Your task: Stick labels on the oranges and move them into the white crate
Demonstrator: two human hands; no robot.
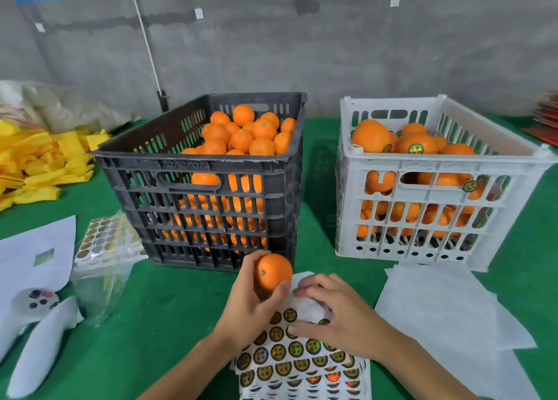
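We are holding one orange (pixel 274 271) in the left hand (pixel 253 303), fingers and thumb curled round its lower half, lifted just above the sticker sheet (pixel 299 357) — probably so its bare skin is facing us and sitting close to the labels. No label is showing on it yet; only a small green stem mark.

The right hand (pixel 338 315) is resting on the upper part of the sheet, fingers bent down onto the backing paper. We are likely peeling a label, but whether a sticker is pinched between the fingertips we cannot tell.

The sheet is lying on the green bench (pixel 169 309) directly in front of us, in easy reach of both hands. The black crate (pixel 211 164) is standing left of centre, piled with unlabelled oranges — the supply. The white crate (pixel 437 170) is standing well to its right, already holding labelled oranges (pixel 416 146); its place beside the right hand suits a short drop-off.

A spare sheet of labels (pixel 99 236) in a clear bag is lying left of the black crate, and white paper sheets (pixel 437 303) are lying in front of the white crate.

Judgement: label not yet applied; transfer pending.
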